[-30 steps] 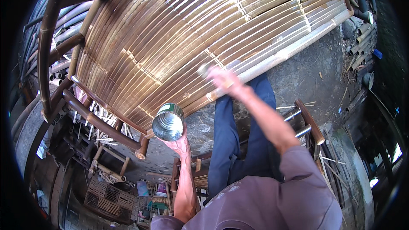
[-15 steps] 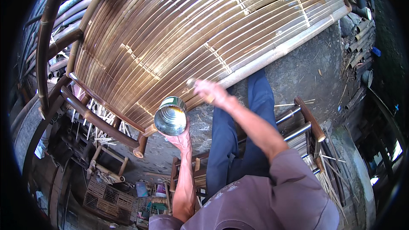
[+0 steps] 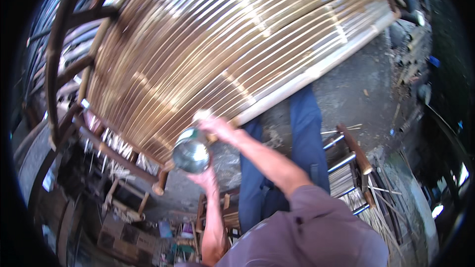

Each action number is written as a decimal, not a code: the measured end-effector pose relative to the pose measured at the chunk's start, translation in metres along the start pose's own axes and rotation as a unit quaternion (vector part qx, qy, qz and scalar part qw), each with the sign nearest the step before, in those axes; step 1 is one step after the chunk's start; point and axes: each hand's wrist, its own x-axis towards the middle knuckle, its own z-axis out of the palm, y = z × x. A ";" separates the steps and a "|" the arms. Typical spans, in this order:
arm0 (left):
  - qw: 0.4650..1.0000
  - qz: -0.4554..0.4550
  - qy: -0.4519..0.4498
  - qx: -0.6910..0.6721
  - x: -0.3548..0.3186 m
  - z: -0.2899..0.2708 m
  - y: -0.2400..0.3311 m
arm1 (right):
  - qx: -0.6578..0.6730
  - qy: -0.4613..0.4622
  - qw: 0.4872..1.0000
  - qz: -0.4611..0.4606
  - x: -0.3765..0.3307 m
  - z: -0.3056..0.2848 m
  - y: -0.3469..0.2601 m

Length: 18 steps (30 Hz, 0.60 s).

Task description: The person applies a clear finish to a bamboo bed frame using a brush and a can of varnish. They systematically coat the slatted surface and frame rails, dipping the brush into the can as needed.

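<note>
My left hand grips a shiny metal can from below, near the front edge of a bamboo-slat bench. The can is tilted, so its bright silvery inside shows, and a band of green runs along its outer side. Just beyond the can's rim, my right hand is closed around what looks like a small paintbrush with a pale tip. Motion blurs this hand and the brush, which is over the slats. Whether the tip touches them I cannot tell.
A dark bamboo armrest frame borders the bench on the left, with bamboo poles behind it. My legs stand against the bench's front rail. A low bamboo seat and thin sticks lie at right; a small wooden stool stands lower left.
My right hand has moved left and nearer, coming close to the can with the brush. The can has shifted slightly left and down in view, and the view itself has moved and blurred.
</note>
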 end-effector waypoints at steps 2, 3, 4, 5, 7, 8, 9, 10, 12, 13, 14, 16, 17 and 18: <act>0.999 0.009 0.034 -0.006 -0.002 0.008 0.017 | -0.309 -0.086 0.922 -0.217 0.028 0.001 0.003; 0.994 0.057 0.059 0.075 0.002 0.010 0.017 | -0.213 -0.115 0.949 -0.201 0.040 -0.017 -0.010; 0.978 0.098 0.089 0.160 0.002 0.013 0.021 | -0.156 -0.087 0.969 -0.170 0.045 -0.047 -0.035; 0.970 0.105 0.112 0.188 -0.002 0.026 0.026 | -0.096 0.014 0.995 -0.028 0.040 -0.079 -0.059; 0.979 0.060 0.133 0.144 -0.009 0.041 0.037 | -0.157 -0.003 0.988 -0.005 0.029 -0.175 -0.129; 0.987 0.065 0.096 0.107 -0.002 0.066 0.045 | -0.192 0.017 0.978 -0.080 0.021 -0.249 -0.148; 0.984 0.059 0.105 0.132 -0.006 0.083 0.050 | -0.242 0.036 0.967 -0.072 0.014 -0.305 -0.182; 0.979 0.053 0.110 0.161 -0.011 0.097 0.053 | -0.285 0.076 0.951 -0.089 0.001 -0.361 -0.215; 0.979 0.067 0.088 0.172 -0.021 0.133 0.070 | -0.341 0.164 0.914 -0.146 -0.027 -0.480 -0.280; 0.983 0.085 0.065 0.150 -0.025 0.156 0.082 | -0.419 0.257 0.858 -0.148 -0.041 -0.542 -0.305; 0.984 0.097 0.058 0.137 -0.034 0.170 0.093 | -0.417 0.342 0.825 -0.173 -0.045 -0.572 -0.334; 0.989 0.114 0.004 0.091 -0.050 0.212 0.121 | -0.435 0.558 0.689 -0.159 -0.062 -0.612 -0.349; 0.989 0.114 -0.013 0.093 -0.064 0.234 0.137 | -0.400 0.509 0.749 -0.142 -0.062 -0.614 -0.344; 0.988 0.114 -0.029 0.097 -0.073 0.248 0.148 | -0.356 0.467 0.797 -0.139 -0.060 -0.601 -0.329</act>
